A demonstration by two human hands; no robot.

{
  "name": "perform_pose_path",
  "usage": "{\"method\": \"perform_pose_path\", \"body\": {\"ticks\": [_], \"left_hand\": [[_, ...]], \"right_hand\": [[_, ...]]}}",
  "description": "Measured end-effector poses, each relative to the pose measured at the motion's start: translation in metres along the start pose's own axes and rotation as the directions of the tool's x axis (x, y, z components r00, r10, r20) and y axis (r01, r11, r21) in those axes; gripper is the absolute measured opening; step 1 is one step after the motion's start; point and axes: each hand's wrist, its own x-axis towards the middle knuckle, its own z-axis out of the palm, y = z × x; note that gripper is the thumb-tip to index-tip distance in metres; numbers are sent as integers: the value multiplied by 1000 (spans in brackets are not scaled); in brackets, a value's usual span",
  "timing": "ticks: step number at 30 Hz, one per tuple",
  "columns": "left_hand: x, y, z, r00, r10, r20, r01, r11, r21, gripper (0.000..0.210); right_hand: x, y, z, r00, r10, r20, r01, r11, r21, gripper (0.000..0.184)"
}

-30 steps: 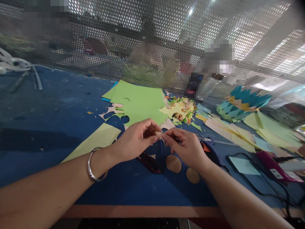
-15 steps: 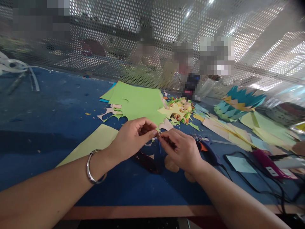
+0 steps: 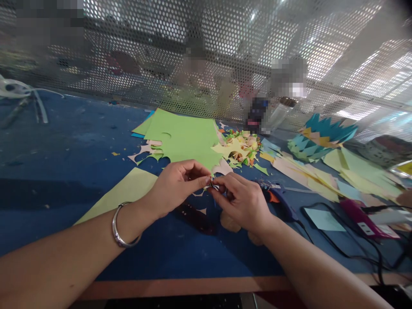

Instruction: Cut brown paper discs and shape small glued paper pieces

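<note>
On the near side of the green sheet (image 3: 183,139), the left hand (image 3: 178,185) and right hand (image 3: 247,201) pinch a small piece (image 3: 213,186) between fingertips. Right of that sheet, marking on the glue gun (image 3: 286,205) is too blurred to read.

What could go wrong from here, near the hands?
1. The small, mostly hidden piece pinched between the fingertips of the left hand and right hand might slip or crumple.
2. The dark blue plastic glue gun with an orange trigger lies just beyond the right hand; a stray knuckle could knock it. Can't tell if it's hot.
3. Lowering the right hand might shift the round brown paper discs, partly hidden by it.
</note>
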Motion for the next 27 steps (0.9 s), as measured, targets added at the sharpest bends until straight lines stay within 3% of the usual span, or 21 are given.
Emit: {"method": "perform_pose_path", "body": {"ticks": [6,27], "left_hand": [[2,2,0,999,-34,17,35,998,-46,22],[4,-1,-5,997,-10,76,6,999,49,24]], "right_hand": [[0,-1,-1,1000,20,2,-20,1000,23,14],[1,-4,-4,997,63,-40,-57,989,134,11]]}}
